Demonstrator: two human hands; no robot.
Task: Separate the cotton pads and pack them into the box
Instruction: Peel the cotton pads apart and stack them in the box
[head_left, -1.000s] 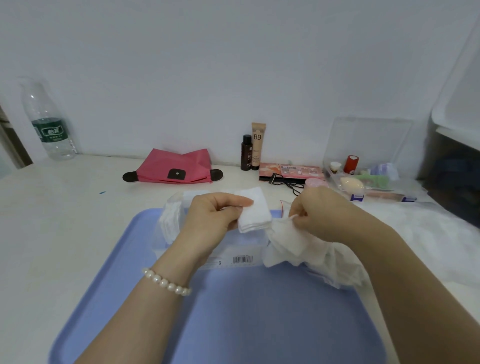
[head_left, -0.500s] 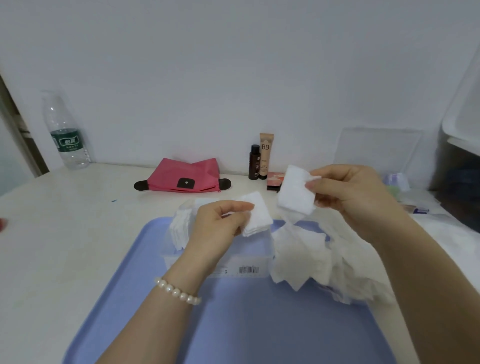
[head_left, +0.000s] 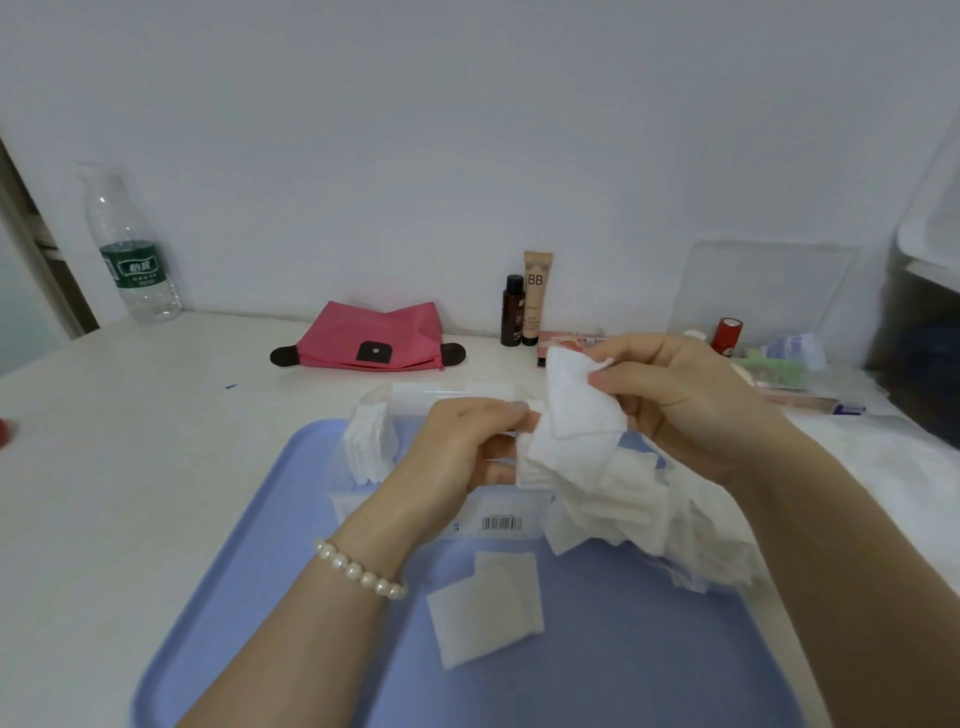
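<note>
**Inspector:** Head view recorded both hands raised over a blue tray (head_left: 322, 545) on a pale table (head_left: 130, 441). What did each hand have?

**Assistant:** The right hand (head_left: 691, 405) pinched a white cotton pad (head_left: 576, 400) between thumb and fingers, with the pad's upper corner standing above the thumb. The left hand (head_left: 467, 441) was curled, its fingers closed on the edge of the bunched cotton pads (head_left: 613, 483) that hung between the two hands and trailed down to the right.

**Inspector:** And the box?

**Assistant:** A clear box (head_left: 498, 514) with a barcode label sat at the far end of the tray, directly beneath the hands. A row of pads (head_left: 371, 447) stood on edge at its left end. Two loose pads (head_left: 483, 603) lay overlapping on the tray, nearer the person than the box.

**Inspector:** Other items noted?

**Assistant:** A pearl bracelet (head_left: 358, 571) was on the left wrist. Against the wall stood a water bottle (head_left: 132, 249), a pink pouch (head_left: 371, 343), a dark small bottle (head_left: 512, 312) and a BB tube (head_left: 536, 296) just beside it. A clear organiser (head_left: 763, 291) holding small cosmetics was at far right; its contents were too small to identify fully.
</note>
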